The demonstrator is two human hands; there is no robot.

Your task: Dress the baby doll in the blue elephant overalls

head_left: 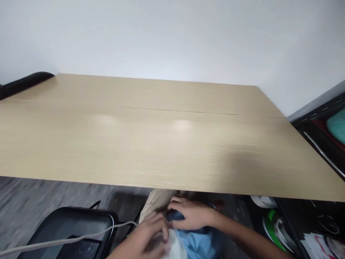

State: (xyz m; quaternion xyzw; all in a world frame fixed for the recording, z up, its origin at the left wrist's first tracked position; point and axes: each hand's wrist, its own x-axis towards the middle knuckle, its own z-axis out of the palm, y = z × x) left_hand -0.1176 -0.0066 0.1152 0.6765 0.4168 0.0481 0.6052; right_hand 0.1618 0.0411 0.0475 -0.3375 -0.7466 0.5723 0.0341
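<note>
Just beside the left end of the table (151, 144), a black curved thing (29, 82). Below the near edge of the table, far left, a black chair (72, 225), with a pale cable (67, 240) strung across in front. From there toward the table's middle, grey floor (75, 190) and some sideways room. Below the middle of the near edge, the left hand (151, 232), blurred, with fingers curled inward; cannot tell how tightly, nor about any hold. Just right of it, lower than the tabletop, the blue cloth (196, 242), bunched, dark between the hands and lighter under the right wrist, perhaps one piece, perhaps two; no clear long axis. Over the cloth, and so nearer than the left, the right hand (190, 214), about half open, with bent fingers and thumb apart around the dark part; cannot tell about any pinch. Just ahead, as forward limit, the table's near edge. Farther right, under the table's right end, as sideways limit, a black shelf unit (291, 212) with a green-banded roll (270, 230)
</note>
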